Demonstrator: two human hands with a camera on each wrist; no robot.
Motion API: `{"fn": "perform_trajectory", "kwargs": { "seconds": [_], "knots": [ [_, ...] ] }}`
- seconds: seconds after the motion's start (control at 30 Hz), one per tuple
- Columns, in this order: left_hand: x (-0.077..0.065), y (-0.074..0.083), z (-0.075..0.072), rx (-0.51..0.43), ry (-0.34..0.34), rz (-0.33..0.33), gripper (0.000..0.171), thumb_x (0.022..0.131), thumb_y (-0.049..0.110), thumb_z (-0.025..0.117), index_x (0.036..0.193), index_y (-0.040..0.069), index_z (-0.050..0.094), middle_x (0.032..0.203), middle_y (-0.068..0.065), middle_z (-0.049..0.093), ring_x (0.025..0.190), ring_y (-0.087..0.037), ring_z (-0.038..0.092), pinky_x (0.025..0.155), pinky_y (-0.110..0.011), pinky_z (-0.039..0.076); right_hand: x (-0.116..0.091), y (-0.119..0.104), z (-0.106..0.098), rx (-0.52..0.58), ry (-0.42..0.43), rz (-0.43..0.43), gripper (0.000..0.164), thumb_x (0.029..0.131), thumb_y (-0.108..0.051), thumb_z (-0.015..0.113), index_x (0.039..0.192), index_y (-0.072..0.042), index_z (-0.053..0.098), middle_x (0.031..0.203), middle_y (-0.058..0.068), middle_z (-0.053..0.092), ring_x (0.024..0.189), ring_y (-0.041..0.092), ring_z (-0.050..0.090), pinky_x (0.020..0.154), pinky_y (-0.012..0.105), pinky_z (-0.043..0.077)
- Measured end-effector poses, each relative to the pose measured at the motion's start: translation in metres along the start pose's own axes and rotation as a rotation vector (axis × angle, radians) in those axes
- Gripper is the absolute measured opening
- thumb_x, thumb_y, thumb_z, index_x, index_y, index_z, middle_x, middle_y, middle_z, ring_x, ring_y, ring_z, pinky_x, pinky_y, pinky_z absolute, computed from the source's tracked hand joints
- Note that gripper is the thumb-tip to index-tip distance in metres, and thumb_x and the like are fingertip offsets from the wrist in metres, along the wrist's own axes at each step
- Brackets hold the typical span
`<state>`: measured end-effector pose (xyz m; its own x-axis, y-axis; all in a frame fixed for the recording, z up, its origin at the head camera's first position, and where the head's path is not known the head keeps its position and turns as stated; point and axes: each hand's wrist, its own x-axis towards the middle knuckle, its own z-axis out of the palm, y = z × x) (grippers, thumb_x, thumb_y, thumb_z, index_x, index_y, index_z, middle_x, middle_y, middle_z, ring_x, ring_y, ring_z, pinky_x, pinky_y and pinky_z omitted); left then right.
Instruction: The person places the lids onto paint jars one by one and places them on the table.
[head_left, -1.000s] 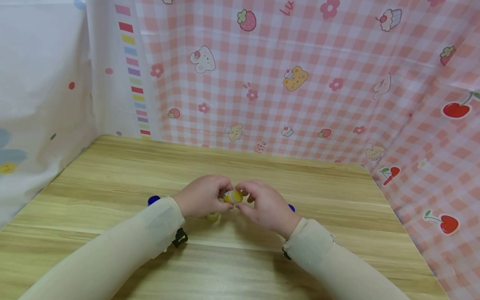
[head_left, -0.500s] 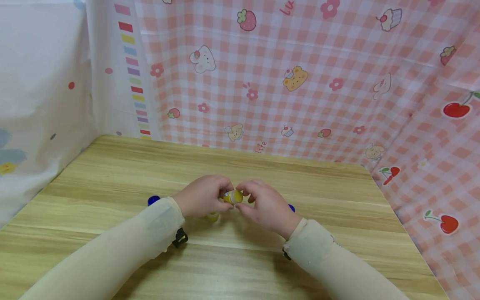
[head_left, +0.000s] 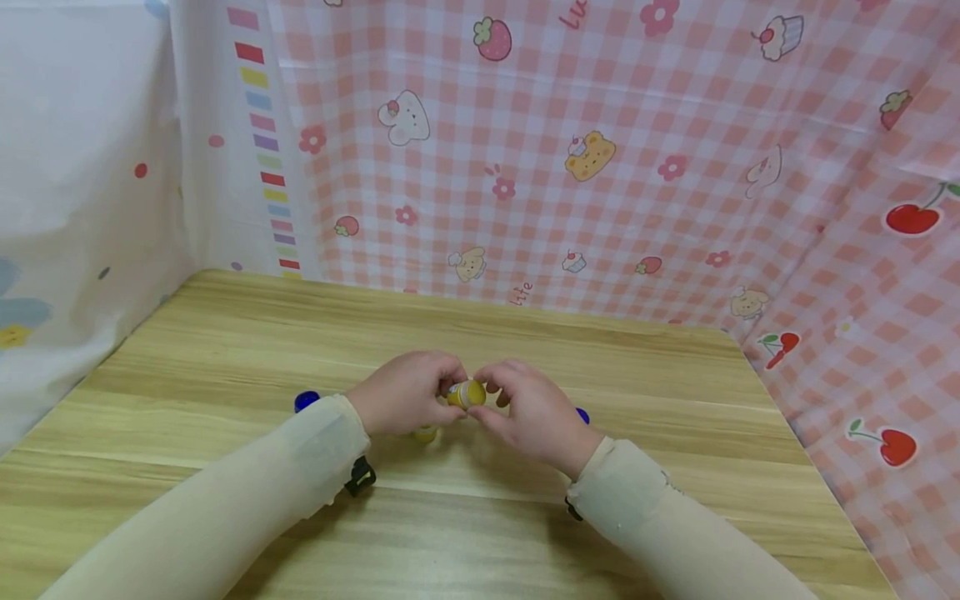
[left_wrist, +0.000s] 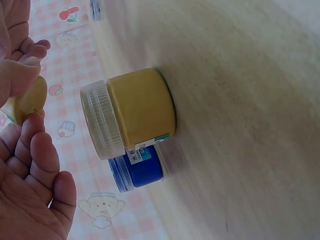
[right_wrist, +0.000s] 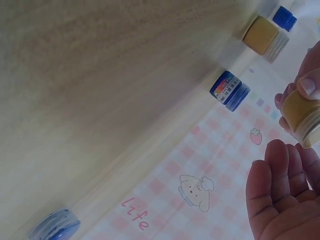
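Observation:
My left hand [head_left: 408, 392] grips a small yellow paint jar [head_left: 456, 395], held tilted above the table. Its clear lid, which shows as a pale ring, faces my right hand [head_left: 528, 408]. That hand's thumb and fingertips are at the lid, one on either side of it. The right wrist view shows the held jar [right_wrist: 296, 107] with its clear ridged lid [right_wrist: 311, 131] right by the right fingertips [right_wrist: 277, 150]; the right thumb is hidden there. Below the left hand stands a second yellow jar [left_wrist: 142, 105] with a clear lid, partly covered in the head view.
A blue jar [head_left: 307, 401] stands left of the left forearm, and another blue jar [head_left: 582, 415] peeks out behind the right hand. Several blue jars show in the right wrist view. The wood-grain table [head_left: 465, 533] meets a pink checked cloth [head_left: 525, 108] at the back and right.
The hands and the yellow jar keep nearly the same place; the right fingers shift only very slightly at the lid.

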<state>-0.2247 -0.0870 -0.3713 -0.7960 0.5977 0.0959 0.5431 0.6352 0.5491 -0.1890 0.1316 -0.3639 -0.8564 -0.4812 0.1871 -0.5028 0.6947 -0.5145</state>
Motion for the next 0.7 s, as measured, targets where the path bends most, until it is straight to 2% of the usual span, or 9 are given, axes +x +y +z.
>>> {"fn": "perform_trajectory", "kwargs": {
  "seconds": [0.2,0.37,0.47,0.7],
  "knots": [
    [-0.0002,-0.0001,-0.0002,0.002,0.005,0.006,0.02,0.089,0.026,0.085,0.096,0.018,0.068,0.085,-0.001,0.066,0.072,-0.01,0.052,0.065,-0.027,0.045,-0.0002,0.0,-0.001,0.01,-0.003,0.013,0.045,0.094,-0.023,0.08,0.133,-0.007,0.065,0.112,0.002,0.067,0.091,0.02,0.067,0.075,0.028,0.056],
    [-0.0005,0.0012,-0.0008,0.007,0.001,0.006,0.02,0.089,0.026,0.085,0.097,0.018,0.068,0.086,-0.002,0.067,0.073,-0.01,0.052,0.065,-0.027,0.045,0.0002,-0.0008,-0.002,0.014,-0.01,0.005,0.035,0.094,-0.019,0.08,0.127,-0.011,0.069,0.116,0.001,0.068,0.089,0.015,0.064,0.076,0.026,0.056],
    [-0.0008,0.0023,-0.0013,0.007,-0.002,0.003,0.02,0.089,0.025,0.085,0.097,0.018,0.068,0.087,-0.003,0.067,0.073,-0.011,0.053,0.066,-0.027,0.045,0.0001,-0.0009,-0.0018,0.005,-0.015,0.02,0.031,0.095,-0.022,0.08,0.122,-0.012,0.071,0.113,0.001,0.068,0.089,0.015,0.063,0.076,0.026,0.055],
    [-0.0011,0.0021,-0.001,0.003,-0.003,0.001,0.02,0.089,0.025,0.085,0.097,0.017,0.069,0.086,-0.001,0.067,0.073,-0.011,0.053,0.066,-0.027,0.045,0.0,-0.0002,-0.0016,0.024,-0.021,0.042,0.044,0.093,-0.021,0.081,0.132,-0.009,0.066,0.113,0.002,0.067,0.092,0.021,0.066,0.077,0.029,0.056]
  ]
}}
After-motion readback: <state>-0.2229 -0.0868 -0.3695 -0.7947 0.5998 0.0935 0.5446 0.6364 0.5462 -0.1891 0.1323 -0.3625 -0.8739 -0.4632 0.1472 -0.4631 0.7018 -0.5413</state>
